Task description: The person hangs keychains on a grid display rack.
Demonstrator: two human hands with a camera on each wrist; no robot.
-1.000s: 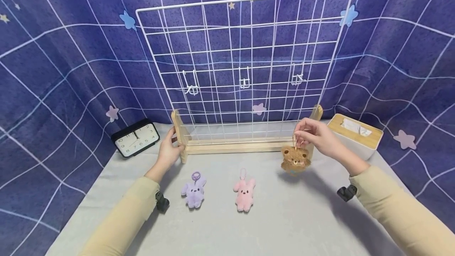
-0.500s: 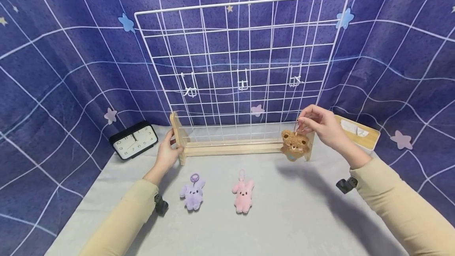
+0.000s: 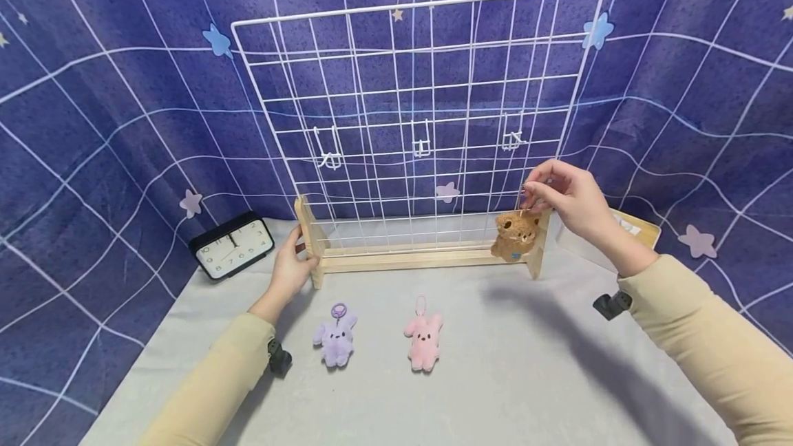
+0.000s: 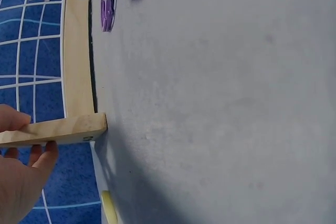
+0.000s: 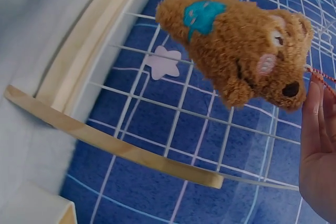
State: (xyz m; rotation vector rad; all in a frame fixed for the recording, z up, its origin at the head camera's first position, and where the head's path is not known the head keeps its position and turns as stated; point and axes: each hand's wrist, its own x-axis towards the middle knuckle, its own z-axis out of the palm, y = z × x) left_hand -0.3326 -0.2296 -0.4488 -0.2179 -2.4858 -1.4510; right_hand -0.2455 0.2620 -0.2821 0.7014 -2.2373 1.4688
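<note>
My right hand (image 3: 566, 198) pinches the cord loop of a brown plush bear keychain (image 3: 515, 234), which hangs in front of the rack's right end. In the right wrist view the bear (image 5: 236, 45) shows a blue patch, and its red-and-white cord (image 5: 321, 77) runs into the fingers. My left hand (image 3: 294, 263) grips the left wooden foot (image 4: 63, 129) of the rack, thumb on one side and fingers on the other. The white wire grid (image 3: 396, 91) stands upright and carries three white hooks, a left one (image 3: 330, 157), a middle one (image 3: 422, 147) and a right one (image 3: 511, 140).
A purple plush bunny keychain (image 3: 337, 343) and a pink one (image 3: 424, 344) lie on the grey tabletop (image 3: 384, 405). A black-framed clock (image 3: 232, 245) stands left of the rack. Behind my right forearm is a white box with a wooden lid (image 3: 644, 229).
My right hand has risen with the bear, which now hangs higher in front of the rack's right end. The left hand has stayed on the wooden foot.
</note>
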